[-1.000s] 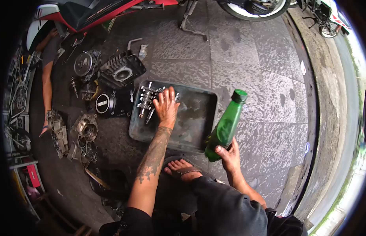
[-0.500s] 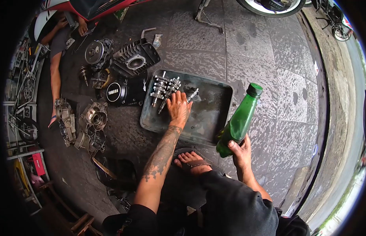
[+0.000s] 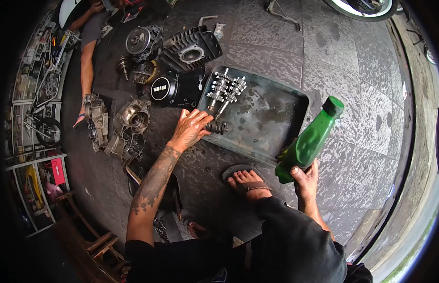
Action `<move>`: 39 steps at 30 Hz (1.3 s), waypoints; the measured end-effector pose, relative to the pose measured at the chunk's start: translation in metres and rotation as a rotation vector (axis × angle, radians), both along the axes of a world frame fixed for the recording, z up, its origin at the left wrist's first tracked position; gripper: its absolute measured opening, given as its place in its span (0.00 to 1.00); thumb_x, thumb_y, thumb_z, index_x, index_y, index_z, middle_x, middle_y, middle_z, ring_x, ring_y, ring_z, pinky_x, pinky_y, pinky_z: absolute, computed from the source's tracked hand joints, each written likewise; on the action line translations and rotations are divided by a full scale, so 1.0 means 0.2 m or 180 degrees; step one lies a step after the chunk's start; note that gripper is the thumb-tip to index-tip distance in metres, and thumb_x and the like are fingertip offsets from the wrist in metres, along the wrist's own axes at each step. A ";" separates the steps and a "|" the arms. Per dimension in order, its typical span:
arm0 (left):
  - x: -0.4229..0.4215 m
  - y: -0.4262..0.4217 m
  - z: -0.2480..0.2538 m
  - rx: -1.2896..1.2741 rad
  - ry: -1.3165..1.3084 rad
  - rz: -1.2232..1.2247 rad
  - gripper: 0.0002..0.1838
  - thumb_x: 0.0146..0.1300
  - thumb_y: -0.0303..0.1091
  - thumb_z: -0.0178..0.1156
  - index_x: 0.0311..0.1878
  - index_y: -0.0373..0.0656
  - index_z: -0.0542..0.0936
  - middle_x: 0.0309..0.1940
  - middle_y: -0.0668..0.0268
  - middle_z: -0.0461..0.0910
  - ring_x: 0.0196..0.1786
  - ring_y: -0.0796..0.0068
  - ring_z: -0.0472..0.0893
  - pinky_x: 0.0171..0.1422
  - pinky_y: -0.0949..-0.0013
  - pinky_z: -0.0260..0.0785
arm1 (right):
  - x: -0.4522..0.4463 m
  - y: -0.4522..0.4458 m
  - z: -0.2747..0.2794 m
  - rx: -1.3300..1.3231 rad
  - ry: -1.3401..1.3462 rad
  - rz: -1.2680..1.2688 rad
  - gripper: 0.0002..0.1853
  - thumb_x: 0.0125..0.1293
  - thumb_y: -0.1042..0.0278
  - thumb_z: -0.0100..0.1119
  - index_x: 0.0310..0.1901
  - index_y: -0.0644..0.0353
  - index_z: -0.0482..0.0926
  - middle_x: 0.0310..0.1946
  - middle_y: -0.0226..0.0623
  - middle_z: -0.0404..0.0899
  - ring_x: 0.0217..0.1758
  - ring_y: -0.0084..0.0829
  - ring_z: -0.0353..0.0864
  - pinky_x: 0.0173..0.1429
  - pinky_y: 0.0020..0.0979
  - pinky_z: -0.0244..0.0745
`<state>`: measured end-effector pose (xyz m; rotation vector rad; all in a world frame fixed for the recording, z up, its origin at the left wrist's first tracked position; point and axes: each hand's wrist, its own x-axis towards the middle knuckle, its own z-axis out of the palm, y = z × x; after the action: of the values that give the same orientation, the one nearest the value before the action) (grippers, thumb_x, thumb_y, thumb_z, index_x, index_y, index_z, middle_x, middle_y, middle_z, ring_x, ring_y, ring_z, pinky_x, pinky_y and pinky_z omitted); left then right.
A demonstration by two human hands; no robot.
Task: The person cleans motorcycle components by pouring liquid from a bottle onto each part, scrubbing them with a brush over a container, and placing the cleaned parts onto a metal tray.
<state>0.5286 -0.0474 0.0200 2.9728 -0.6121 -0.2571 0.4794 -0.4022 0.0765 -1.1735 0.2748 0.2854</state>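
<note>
My left hand (image 3: pixel 191 127) is at the near left corner of a shallow metal tray (image 3: pixel 248 153). Its fingers are closed on one end of a dark, grooved shift drum (image 3: pixel 218 127), which reaches over the tray floor; the fingertips are partly hidden. Two gear shafts, a left one (image 3: pixel 220 88) and a right one (image 3: pixel 232 93), lie side by side in the tray beyond that hand. At the tray's right, my right hand (image 3: pixel 306 181) grips the base of a green plastic bottle (image 3: pixel 310 141), tilted with its capped end up and away.
Left of the tray lie a black Yamaha cover (image 3: pixel 174 89), a finned cylinder (image 3: pixel 193 52), a clutch unit (image 3: pixel 139 40) and crankcase halves (image 3: pixel 132 120). Another person's leg (image 3: pixel 86 66) is at upper left. A motorcycle wheel (image 3: pixel 361 12) stands at upper right. My sandalled foot (image 3: pixel 250 181) is near the tray.
My left hand has moved left and toward me, from the gear shafts to the tray's near left corner, carrying the shift drum. The right hand still holds the bottle. The view has shifted.
</note>
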 end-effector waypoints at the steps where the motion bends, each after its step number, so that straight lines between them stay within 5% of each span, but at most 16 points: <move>1: -0.01 0.02 -0.02 0.0014 -0.0008 0.0013 0.29 0.44 0.40 0.73 0.54 0.51 0.78 0.45 0.74 0.76 0.51 0.76 0.70 0.55 0.66 0.58 | 0.01 0.02 0.01 0.0049 -0.0079 0.0089 0.38 0.46 0.58 0.78 0.55 0.65 0.68 0.46 0.38 0.77 0.51 0.31 0.76 0.58 0.34 0.70; 11: -0.01 0.02 -0.12 -0.0129 -0.0047 0.0186 0.30 0.44 0.29 0.73 0.55 0.51 0.77 0.48 0.74 0.74 0.55 0.75 0.68 0.58 0.65 0.58 | -0.01 0.03 -0.02 -0.0001 -0.0102 0.0255 0.40 0.44 0.62 0.79 0.57 0.65 0.67 0.47 0.37 0.77 0.51 0.31 0.76 0.59 0.34 0.70; 16: -0.04 0.08 -0.08 -0.0225 -0.0966 -0.0042 0.27 0.47 0.32 0.66 0.56 0.49 0.78 0.50 0.68 0.73 0.57 0.68 0.69 0.56 0.62 0.60 | -0.06 0.02 -0.09 -0.0394 -0.0155 -0.0150 0.40 0.47 0.71 0.75 0.61 0.65 0.63 0.52 0.39 0.72 0.56 0.33 0.70 0.62 0.36 0.65; 19: -0.13 0.16 0.17 -0.0401 -0.0776 -0.0092 0.22 0.53 0.33 0.62 0.54 0.50 0.78 0.50 0.68 0.73 0.56 0.68 0.69 0.54 0.62 0.59 | -0.06 -0.06 -0.22 -0.0805 -0.0192 0.0040 0.39 0.50 0.71 0.73 0.63 0.65 0.62 0.57 0.45 0.68 0.58 0.35 0.69 0.63 0.37 0.65; 23: -0.43 0.33 0.50 -0.0107 -0.1247 0.0136 0.12 0.55 0.37 0.62 0.44 0.55 0.79 0.36 0.76 0.69 0.48 0.76 0.68 0.45 0.64 0.58 | 0.01 0.13 -0.26 -0.0659 -0.0958 0.0768 0.41 0.53 0.68 0.73 0.65 0.65 0.60 0.60 0.44 0.67 0.61 0.37 0.69 0.64 0.37 0.65; 26: -0.81 0.49 0.68 -0.0020 -0.1063 0.0640 0.11 0.58 0.37 0.60 0.45 0.55 0.79 0.35 0.77 0.69 0.46 0.77 0.68 0.46 0.65 0.58 | -0.01 0.31 -0.28 -0.1037 -0.0843 0.1796 0.40 0.51 0.73 0.73 0.65 0.66 0.61 0.58 0.43 0.69 0.60 0.35 0.69 0.64 0.37 0.65; 28: -1.18 0.60 0.71 -0.2014 -0.0447 0.1665 0.16 0.65 0.44 0.55 0.51 0.45 0.76 0.41 0.71 0.70 0.48 0.79 0.69 0.48 0.72 0.65 | -0.06 0.47 -0.34 -0.1033 -0.1017 0.2494 0.40 0.50 0.76 0.74 0.63 0.67 0.62 0.55 0.42 0.71 0.58 0.32 0.69 0.64 0.35 0.65; 30: -1.51 0.63 0.78 -0.2703 -0.0128 0.2446 0.22 0.70 0.47 0.51 0.55 0.39 0.74 0.45 0.68 0.70 0.50 0.80 0.71 0.48 0.76 0.70 | -0.11 0.62 -0.45 -0.1073 -0.1310 0.3031 0.40 0.48 0.72 0.76 0.61 0.69 0.64 0.53 0.45 0.72 0.57 0.36 0.71 0.63 0.35 0.65; 31: -1.67 0.61 0.80 -0.2211 -0.0174 0.2826 0.21 0.71 0.46 0.50 0.55 0.38 0.74 0.45 0.68 0.70 0.50 0.80 0.72 0.48 0.76 0.71 | -0.12 0.69 -0.49 -0.1624 -0.2427 0.3094 0.39 0.48 0.67 0.76 0.60 0.70 0.65 0.52 0.51 0.73 0.55 0.44 0.73 0.62 0.38 0.66; 33: -1.98 0.56 0.77 -0.1102 -0.0226 0.3581 0.19 0.72 0.43 0.49 0.55 0.38 0.74 0.44 0.67 0.71 0.49 0.79 0.74 0.47 0.76 0.73 | -0.16 0.78 -0.57 -0.1742 -0.2483 0.3318 0.39 0.47 0.62 0.76 0.58 0.69 0.66 0.51 0.55 0.73 0.54 0.50 0.73 0.61 0.43 0.65; 35: -2.28 0.49 0.64 -0.1591 -0.1022 0.4213 0.14 0.69 0.34 0.54 0.54 0.40 0.76 0.39 0.66 0.74 0.42 0.78 0.74 0.46 0.75 0.71 | -0.19 0.86 -0.56 -0.1654 -0.2425 0.3410 0.34 0.48 0.63 0.76 0.54 0.68 0.71 0.47 0.48 0.76 0.51 0.44 0.76 0.60 0.40 0.67; 37: -2.51 0.39 0.53 -0.1083 -0.1433 0.5136 0.13 0.65 0.23 0.57 0.53 0.43 0.77 0.37 0.66 0.77 0.39 0.77 0.75 0.47 0.73 0.72 | -0.21 0.89 -0.62 -0.1680 -0.2344 0.3371 0.32 0.50 0.66 0.74 0.55 0.68 0.71 0.47 0.46 0.77 0.52 0.40 0.76 0.60 0.38 0.67; 39: -2.76 0.31 0.26 -0.2090 -0.1606 0.5886 0.13 0.63 0.22 0.58 0.51 0.43 0.77 0.40 0.66 0.79 0.40 0.77 0.76 0.47 0.73 0.72 | -0.22 0.95 -0.64 -0.1574 -0.2616 0.3244 0.31 0.52 0.72 0.72 0.57 0.68 0.71 0.51 0.45 0.77 0.55 0.37 0.75 0.63 0.36 0.66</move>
<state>-0.0225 0.0147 0.0713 1.7802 1.6205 0.6676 0.4350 -0.2119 -0.0521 -1.7465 -1.0643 0.6015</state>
